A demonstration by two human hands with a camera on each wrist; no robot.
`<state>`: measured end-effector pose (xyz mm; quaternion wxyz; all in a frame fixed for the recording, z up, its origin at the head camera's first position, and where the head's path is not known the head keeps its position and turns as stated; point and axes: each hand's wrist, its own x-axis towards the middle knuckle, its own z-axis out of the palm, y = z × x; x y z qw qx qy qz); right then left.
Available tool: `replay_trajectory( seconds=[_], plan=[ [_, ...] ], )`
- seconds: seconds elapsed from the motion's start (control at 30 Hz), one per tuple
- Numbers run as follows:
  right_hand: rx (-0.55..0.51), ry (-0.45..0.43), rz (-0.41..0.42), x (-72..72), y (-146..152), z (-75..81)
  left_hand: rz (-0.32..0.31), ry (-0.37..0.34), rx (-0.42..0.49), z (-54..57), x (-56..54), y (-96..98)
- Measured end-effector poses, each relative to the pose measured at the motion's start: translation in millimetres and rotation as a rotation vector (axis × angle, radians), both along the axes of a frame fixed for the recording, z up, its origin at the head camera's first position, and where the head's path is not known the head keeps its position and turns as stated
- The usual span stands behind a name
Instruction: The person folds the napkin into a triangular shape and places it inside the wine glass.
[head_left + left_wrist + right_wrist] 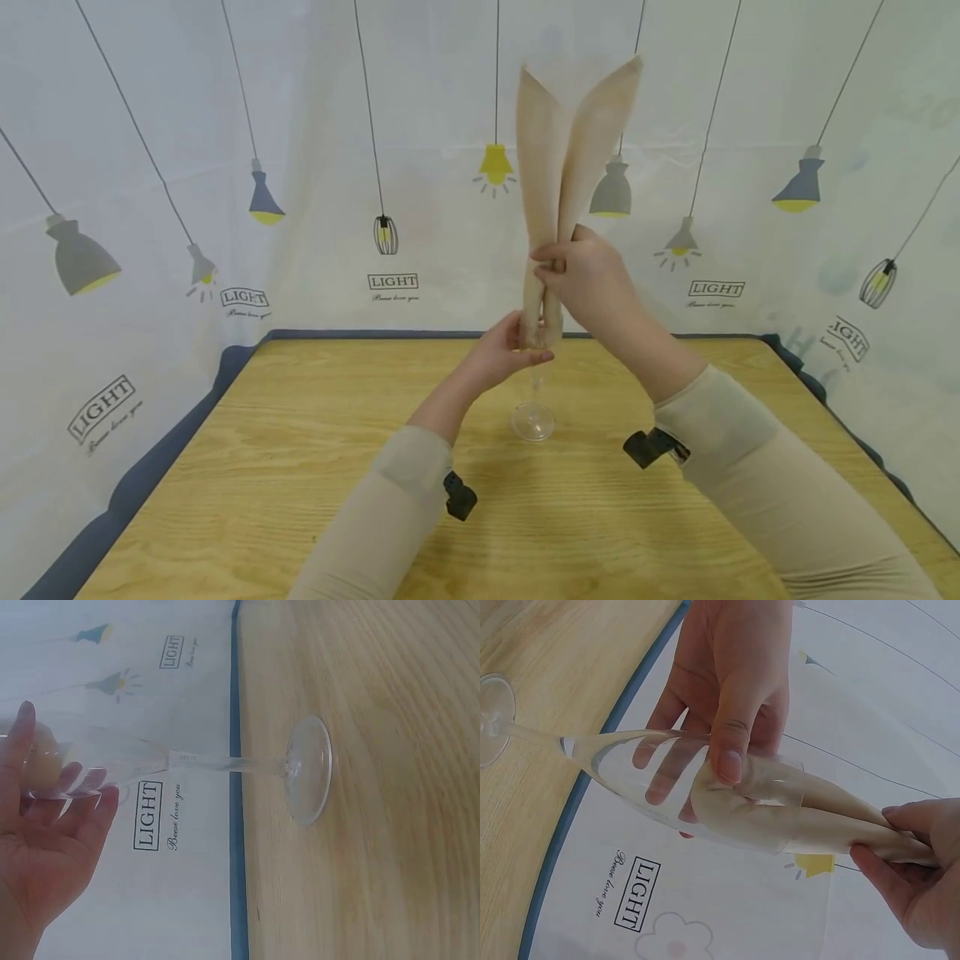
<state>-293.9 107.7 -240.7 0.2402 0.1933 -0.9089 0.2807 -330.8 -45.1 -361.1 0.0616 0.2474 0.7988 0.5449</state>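
A clear champagne flute (607, 761) stands upright, its round foot (532, 422) on the wooden table. My left hand (501, 354) grips the bowl, thumb on the near side and fingers curled around behind. Into the flute's mouth goes a beige folded cloth napkin (538, 142); its bent lower end sits partway down inside the bowl. Above the rim, my right hand (592, 275) pinches the napkin's two rolled legs between thumb and fingers. Two pointed tips spread apart at the top like ears. In the left wrist view, the left hand (52, 840) cups the glass.
The wooden table (300, 500) has a dark blue edging (375, 334) along its back. Behind it hangs a white backdrop (315, 250) printed with lamps and lettering. Small black cameras (461, 497) are strapped to both wrists.
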Motion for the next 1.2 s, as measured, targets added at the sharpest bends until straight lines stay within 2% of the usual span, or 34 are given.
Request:
replay_trajectory(
  seconds=[0.53, 0.87, 1.2],
  plan=[
    [0.021, -0.05, -0.012, 2.6, -1, -11.6, -0.012, -0.003, -0.007, 1.6, 0.5, -0.4],
    [0.059, 0.005, -0.003, 1.0, -2, -20.0, -0.003, -0.003, -0.019, 1.8, 0.8, -0.2],
    [0.083, -0.027, -0.018, 2.2, -5, -23.6, -0.013, 0.014, -0.009, -1.8, -2.0, 0.0]
  ],
)
